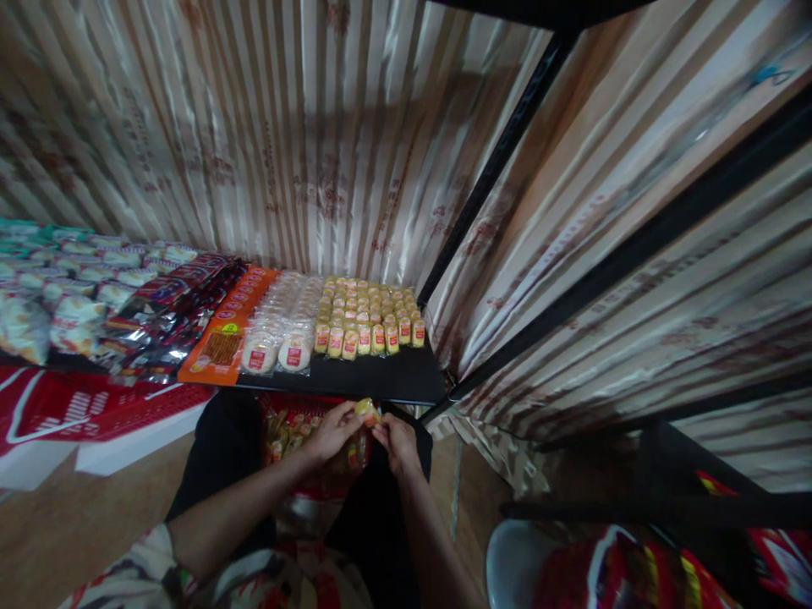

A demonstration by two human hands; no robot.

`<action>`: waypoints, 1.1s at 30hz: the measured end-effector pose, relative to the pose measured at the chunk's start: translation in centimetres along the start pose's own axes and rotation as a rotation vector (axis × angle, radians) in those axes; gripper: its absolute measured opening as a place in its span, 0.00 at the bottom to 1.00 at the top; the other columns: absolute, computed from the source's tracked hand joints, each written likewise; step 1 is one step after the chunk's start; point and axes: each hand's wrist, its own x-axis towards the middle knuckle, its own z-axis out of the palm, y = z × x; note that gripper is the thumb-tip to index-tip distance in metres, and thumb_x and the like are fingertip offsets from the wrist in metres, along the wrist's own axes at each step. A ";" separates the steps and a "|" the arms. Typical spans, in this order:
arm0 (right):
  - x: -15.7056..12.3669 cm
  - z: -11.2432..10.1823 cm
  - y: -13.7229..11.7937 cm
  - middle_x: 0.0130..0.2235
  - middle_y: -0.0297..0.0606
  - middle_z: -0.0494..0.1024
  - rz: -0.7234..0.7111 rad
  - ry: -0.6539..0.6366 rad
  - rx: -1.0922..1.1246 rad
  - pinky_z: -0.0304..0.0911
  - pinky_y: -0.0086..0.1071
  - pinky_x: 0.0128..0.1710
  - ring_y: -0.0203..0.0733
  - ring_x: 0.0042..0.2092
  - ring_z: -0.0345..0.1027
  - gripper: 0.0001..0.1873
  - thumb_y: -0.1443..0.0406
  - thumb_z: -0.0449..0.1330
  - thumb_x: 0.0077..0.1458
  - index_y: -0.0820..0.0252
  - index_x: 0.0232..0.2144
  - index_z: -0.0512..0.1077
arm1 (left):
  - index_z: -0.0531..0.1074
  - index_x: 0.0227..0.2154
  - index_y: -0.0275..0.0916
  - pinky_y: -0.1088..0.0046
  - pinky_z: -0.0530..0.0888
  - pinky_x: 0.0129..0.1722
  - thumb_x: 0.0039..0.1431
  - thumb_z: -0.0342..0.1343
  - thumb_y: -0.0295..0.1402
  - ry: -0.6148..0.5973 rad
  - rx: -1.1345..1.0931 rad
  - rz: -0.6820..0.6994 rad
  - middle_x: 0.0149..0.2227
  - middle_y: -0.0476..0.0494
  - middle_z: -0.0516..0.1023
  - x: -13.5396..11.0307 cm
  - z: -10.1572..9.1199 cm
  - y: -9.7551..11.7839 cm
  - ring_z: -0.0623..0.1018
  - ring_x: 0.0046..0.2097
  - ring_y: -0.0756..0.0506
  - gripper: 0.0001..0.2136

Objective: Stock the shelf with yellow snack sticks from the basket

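Observation:
My left hand (333, 433) and my right hand (397, 440) meet over my lap, both pinching one small yellow wrapped snack (366, 411). Under them an open red bag (310, 457) holds several more of the same small packets. Just beyond, a black shelf (381, 376) carries rows of these yellow packets (368, 317), standing upright with red labels facing me.
Left of the yellow rows lie round white cakes in clear wrap (282, 326), an orange snack pack (225, 338), dark red packets (171, 309) and white-green packets (76, 283). Striped curtains (317, 144) back the black frame. A red-white box (95, 414) sits lower left, a white stool (513, 562) lower right.

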 end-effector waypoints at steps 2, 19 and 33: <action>-0.1 0.1 -0.1 0.18 0.33 0.73 0.011 0.001 -0.031 0.66 0.26 0.21 0.33 0.20 0.68 0.05 0.66 0.60 0.40 0.60 0.17 0.70 | 0.71 0.37 0.36 0.74 0.69 0.38 0.52 0.51 0.46 0.002 -0.052 -0.009 0.37 0.45 0.76 0.5 0.0 0.3 0.74 0.39 0.47 0.18; -0.8 -0.4 -2.0 0.36 0.41 0.76 -0.813 0.047 -0.826 0.62 0.33 0.41 0.42 0.38 0.69 0.15 0.65 0.46 0.55 0.59 0.34 0.74 | 0.68 0.27 0.36 0.75 0.68 0.29 0.51 0.47 0.53 0.101 -0.028 -0.074 0.23 0.51 0.69 5.0 1.6 -0.8 0.71 0.27 0.50 0.21; 1.8 -0.8 -2.6 0.41 0.46 0.74 -0.994 0.146 -0.911 0.64 0.40 0.45 0.47 0.43 0.66 0.19 0.60 0.54 0.55 0.63 0.47 0.68 | 0.71 0.27 0.37 0.77 0.66 0.30 0.56 0.45 0.42 0.197 0.258 0.001 0.25 0.49 0.71 8.1 4.0 3.1 0.70 0.30 0.50 0.15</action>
